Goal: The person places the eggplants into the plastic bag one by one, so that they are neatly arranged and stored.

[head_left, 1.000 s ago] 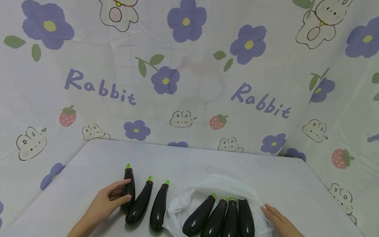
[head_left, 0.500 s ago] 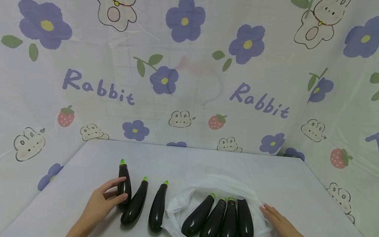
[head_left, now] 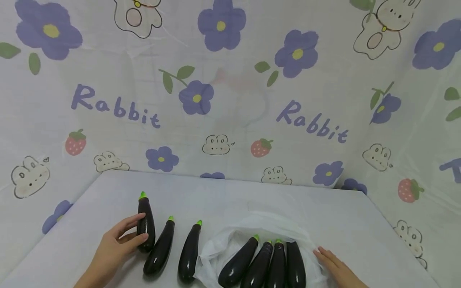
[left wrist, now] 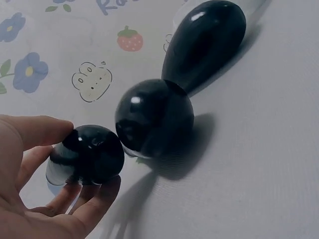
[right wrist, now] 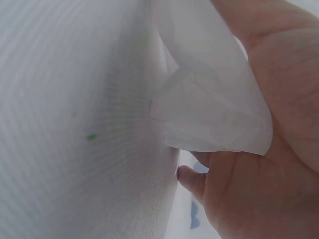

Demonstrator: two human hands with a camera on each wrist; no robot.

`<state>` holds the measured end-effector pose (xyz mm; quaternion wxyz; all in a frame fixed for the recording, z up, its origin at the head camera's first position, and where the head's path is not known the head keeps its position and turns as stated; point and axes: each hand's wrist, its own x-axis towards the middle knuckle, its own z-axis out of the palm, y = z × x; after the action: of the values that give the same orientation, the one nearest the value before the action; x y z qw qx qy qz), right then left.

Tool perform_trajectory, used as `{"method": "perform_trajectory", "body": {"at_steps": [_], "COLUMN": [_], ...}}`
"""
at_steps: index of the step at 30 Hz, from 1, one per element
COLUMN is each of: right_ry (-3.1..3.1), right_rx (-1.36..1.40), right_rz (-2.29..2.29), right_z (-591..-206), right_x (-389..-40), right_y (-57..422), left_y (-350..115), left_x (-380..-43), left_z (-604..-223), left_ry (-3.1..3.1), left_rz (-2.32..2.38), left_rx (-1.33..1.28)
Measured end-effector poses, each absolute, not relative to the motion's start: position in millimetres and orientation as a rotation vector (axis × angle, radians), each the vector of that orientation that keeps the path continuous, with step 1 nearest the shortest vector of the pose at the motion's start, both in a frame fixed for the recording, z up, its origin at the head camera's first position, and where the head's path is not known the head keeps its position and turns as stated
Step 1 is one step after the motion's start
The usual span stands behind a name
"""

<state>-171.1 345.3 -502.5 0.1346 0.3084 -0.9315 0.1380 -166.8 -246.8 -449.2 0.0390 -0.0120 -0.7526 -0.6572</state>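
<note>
left hand pinches eggplant | right hand unclenched | right wrist view only: bag across palm

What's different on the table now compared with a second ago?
The left hand has moved the leftmost long, glossy black eggplant it holds farther left and slightly away from the person. The similar loose eggplant beside it has also shifted left. Nothing was newly grasped or released. The third loose eggplant, the white plastic bag with four eggplants and the right hand stayed put.
</note>
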Motion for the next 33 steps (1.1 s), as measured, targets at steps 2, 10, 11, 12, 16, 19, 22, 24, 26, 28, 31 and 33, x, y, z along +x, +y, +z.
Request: {"method": "perform_trajectory", "body": {"at_steps": [2, 10, 11, 12, 16, 19, 22, 24, 26, 28, 31, 33], "right_ry": [-2.667, -2.874, -2.888, -2.885, -2.883, -2.894, -2.891, -2.896, -2.906, -2.901, -2.849, -2.798], "right_rx": [0.92, 0.866, 0.867, 0.874, 0.884, 0.868, 0.858, 0.853, 0.847, 0.852, 0.884, 0.911], "right_rz": [0.409, 0.542, 0.548, 0.542, 0.544, 0.558, 0.541, 0.519, 0.499, 0.479, 0.438, 0.416], "right_z": [-501, -489, -488, -488, -489, -488, -487, -485, -483, -483, -486, -490], "right_x": [-174, -173, -173, -173, -172, -171, -170, -169, -169, -169, -169, -170], "right_y": [344, 339, 338, 338, 338, 338, 337, 336, 335, 335, 336, 338], "left_y": [-249, -250, -250, -250, -249, -248, -248, -249, -249, -249, -249, -249], "left_x": [-166, -162, -162, -161, -160, -160, -160, -160, -161, -161, -161, -160], "left_z": [-448, -444, -443, -443, -441, -440, -440, -439, -439, -438, -437, -436], "left_ry": [-2.288, -2.271, -2.263, -2.255, -2.226, -2.199, -2.144, -2.104, -2.072, -2.061, -2.062, -2.062], "left_rz": [-2.039, -2.131, -2.149, -2.161, -2.187, -2.201, -2.235, -2.259, -2.286, -2.305, -2.321, -2.323], "left_rx": [-0.026, 0.031, 0.032, 0.03, 0.009, -0.007, -0.018, -0.017, -0.009, 0.005, 0.014, 0.007]}}
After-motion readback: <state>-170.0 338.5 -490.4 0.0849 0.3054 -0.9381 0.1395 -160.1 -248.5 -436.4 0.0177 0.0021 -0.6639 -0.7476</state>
